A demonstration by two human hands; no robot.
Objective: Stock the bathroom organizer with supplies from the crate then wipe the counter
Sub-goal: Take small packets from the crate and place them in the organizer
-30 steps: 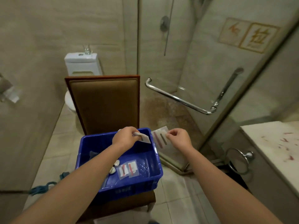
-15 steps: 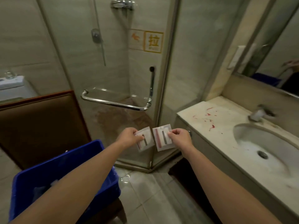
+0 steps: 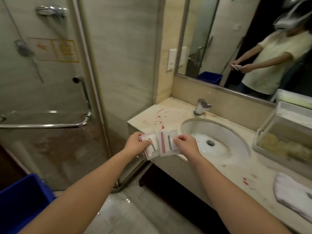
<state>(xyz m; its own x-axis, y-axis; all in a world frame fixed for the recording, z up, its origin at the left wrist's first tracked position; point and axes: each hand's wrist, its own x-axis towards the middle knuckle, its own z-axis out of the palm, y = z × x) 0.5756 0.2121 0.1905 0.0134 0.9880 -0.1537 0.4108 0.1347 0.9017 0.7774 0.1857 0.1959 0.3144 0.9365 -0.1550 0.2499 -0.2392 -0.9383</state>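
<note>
My left hand pinches a small clear packet with a grey strip inside. My right hand pinches a second clear packet holding a pink stick and a grey strip. Both packets hang side by side in front of the counter's left end. The clear organizer stands at the right of the marble counter, with pale round items in its lower part. The blue crate is at the bottom left. A folded white cloth lies on the counter's front right.
Red smears mark the counter left of the sink basin; more red specks sit near the cloth. A chrome faucet stands behind the basin. The glass shower door with its chrome bar is to the left. A mirror hangs above.
The view has swung right from the crate to the sink counter. Both hands have carried their packets over with them. The organizer and cloth have come into view.
</note>
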